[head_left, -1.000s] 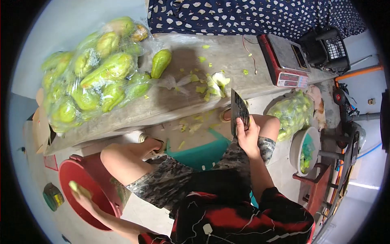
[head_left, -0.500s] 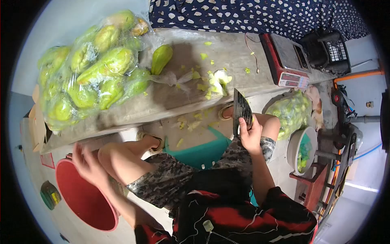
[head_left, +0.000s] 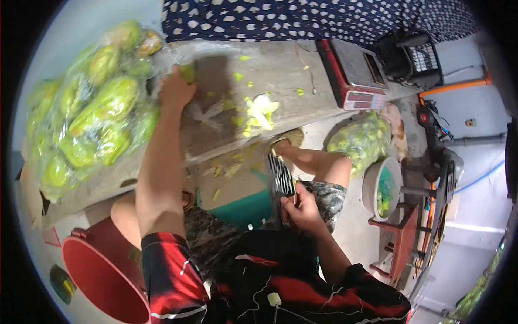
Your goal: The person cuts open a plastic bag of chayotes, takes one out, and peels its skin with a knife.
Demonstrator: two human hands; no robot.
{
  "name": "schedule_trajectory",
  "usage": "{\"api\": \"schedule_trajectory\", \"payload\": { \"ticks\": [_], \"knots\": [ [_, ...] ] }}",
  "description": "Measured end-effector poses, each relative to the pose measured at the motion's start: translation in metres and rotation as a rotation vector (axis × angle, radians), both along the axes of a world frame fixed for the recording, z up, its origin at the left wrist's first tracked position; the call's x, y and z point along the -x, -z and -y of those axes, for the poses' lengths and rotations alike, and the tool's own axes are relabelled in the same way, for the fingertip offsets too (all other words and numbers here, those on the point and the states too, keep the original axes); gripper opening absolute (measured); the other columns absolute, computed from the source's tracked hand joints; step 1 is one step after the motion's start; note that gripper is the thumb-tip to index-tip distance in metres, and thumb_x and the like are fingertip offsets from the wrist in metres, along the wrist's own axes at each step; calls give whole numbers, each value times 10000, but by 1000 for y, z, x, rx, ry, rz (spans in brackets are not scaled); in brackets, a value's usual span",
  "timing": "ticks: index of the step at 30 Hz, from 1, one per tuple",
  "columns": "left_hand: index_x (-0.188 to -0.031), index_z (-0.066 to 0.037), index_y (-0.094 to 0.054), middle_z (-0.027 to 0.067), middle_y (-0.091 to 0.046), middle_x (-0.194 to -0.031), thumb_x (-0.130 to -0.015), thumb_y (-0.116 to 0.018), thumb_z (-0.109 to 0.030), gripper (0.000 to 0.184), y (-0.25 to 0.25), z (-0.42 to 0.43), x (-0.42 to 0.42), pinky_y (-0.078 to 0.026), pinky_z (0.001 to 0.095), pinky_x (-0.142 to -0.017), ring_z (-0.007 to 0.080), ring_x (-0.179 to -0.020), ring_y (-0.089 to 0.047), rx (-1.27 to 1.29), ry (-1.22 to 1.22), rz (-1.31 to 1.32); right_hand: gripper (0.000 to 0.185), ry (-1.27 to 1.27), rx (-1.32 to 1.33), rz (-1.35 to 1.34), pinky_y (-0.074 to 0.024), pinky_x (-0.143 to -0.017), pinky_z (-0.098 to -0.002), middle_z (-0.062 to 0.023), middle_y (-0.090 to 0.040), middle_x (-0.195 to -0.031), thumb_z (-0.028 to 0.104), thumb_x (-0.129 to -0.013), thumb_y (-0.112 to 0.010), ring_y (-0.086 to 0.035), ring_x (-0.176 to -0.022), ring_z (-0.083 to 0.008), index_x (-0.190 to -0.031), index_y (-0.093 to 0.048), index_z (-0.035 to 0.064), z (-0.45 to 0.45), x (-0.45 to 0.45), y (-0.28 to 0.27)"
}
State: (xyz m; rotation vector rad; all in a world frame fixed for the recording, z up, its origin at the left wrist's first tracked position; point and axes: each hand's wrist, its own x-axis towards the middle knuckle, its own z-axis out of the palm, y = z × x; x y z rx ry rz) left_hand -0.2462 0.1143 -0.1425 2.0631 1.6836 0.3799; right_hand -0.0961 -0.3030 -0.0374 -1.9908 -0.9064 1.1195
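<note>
My left hand [head_left: 177, 90] reaches across to the far left of the table, its fingers around a single green papaya [head_left: 187, 73]; most of the fruit is hidden by the hand. Just left of it lies a clear plastic bag [head_left: 89, 110] packed with green papayas. My right hand [head_left: 303, 209] grips a broad, dark-bladed cleaver [head_left: 280, 178] above my lap, and light glints off its blade. Pale cut pieces and green peelings [head_left: 261, 110] are strewn on the table [head_left: 216, 137] between my hands.
A red scale [head_left: 353, 75] and a black basket [head_left: 413, 59] stand at the back right. On the floor are a bag of green pieces [head_left: 360, 141], a white bucket [head_left: 368, 189], a red stool [head_left: 402, 237] and a large red tub [head_left: 102, 270].
My left hand has gone from above the red tub forward to the papaya and taken hold of it. The cleaver in my right hand has come lower and nearer my body. The view has shifted.
</note>
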Motion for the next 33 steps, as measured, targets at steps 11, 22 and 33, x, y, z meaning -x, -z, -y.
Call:
{"api": "schedule_trajectory", "payload": {
  "ticks": [11, 22, 33],
  "knots": [
    [-1269, -30, -532, 192, -654, -1126, -628, -884, -299, 779, -91, 140, -13, -505, 407, -903, 331, -1046, -642, 223, 458, 800, 255, -109, -199, 863, -516, -641, -455, -196, -651, -811, 75, -878, -648, -649, -718, -406, -1081, -502, 23, -30, -15, 8],
    [-1248, -17, -548, 66, -696, -1010, -770, -748, -80, 522, -99, 202, 1, -514, 296, -824, 119, -898, -630, 274, 614, 1080, 649, -459, -540, 1068, -537, -650, -410, -120, -640, -833, 49, -547, -740, -661, -737, -312, -1169, -559, 5, -60, 19, -38],
    [-1126, -4, -586, 105, -703, -959, -732, -797, -166, 476, -105, 194, 23, -515, 296, -786, 152, -874, -660, 417, 504, 1076, 484, -574, -659, 1123, -509, -525, -396, -54, -537, -675, 101, -650, -690, -617, -590, -254, -1113, -570, 27, -74, 26, -41]
  ]
}}
